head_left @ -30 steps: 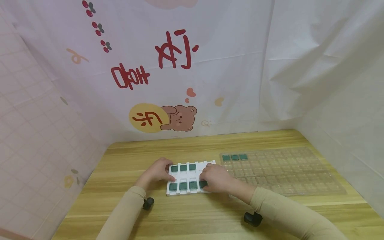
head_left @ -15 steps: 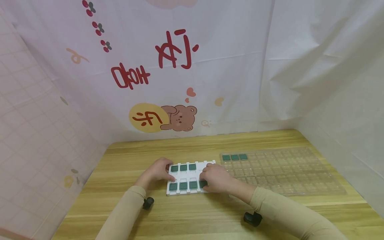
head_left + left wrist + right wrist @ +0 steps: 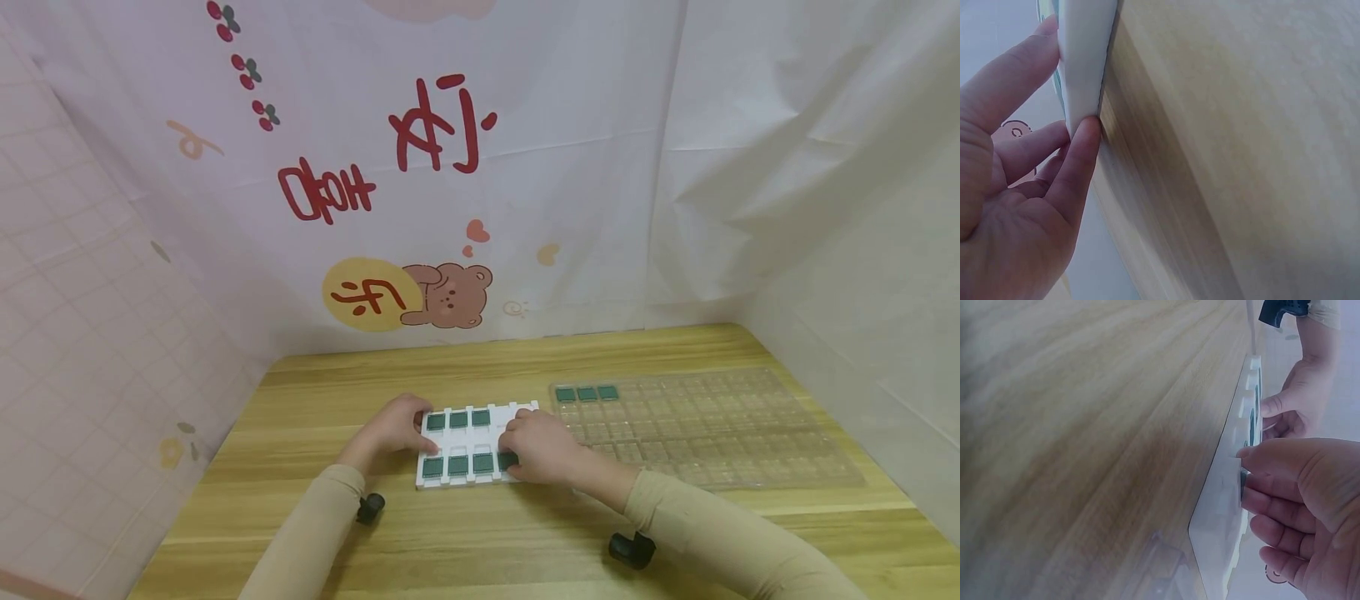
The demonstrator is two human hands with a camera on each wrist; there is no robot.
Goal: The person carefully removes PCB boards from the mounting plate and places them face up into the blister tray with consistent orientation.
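Observation:
A white slotted tray [image 3: 491,439] lies on the wooden table, with small green circuit boards [image 3: 458,466] in two rows. My left hand [image 3: 395,427] holds the tray's left end; in the left wrist view the thumb is on the top face and fingertips press the white side wall [image 3: 1088,56]. At the front row's right part, my right hand [image 3: 543,447] pinches one green circuit board [image 3: 507,460] in its slot, thumb and fingers at its edges. That board is mostly covered by the fingers, and only a dark sliver [image 3: 1244,479] shows in the right wrist view.
A clear plastic compartment tray [image 3: 697,433] lies right of the white tray, with three green boards [image 3: 587,393] in its back left corner. Black wrist cameras [image 3: 371,508] hang under both forearms. A printed white curtain [image 3: 570,208] stands behind the table.

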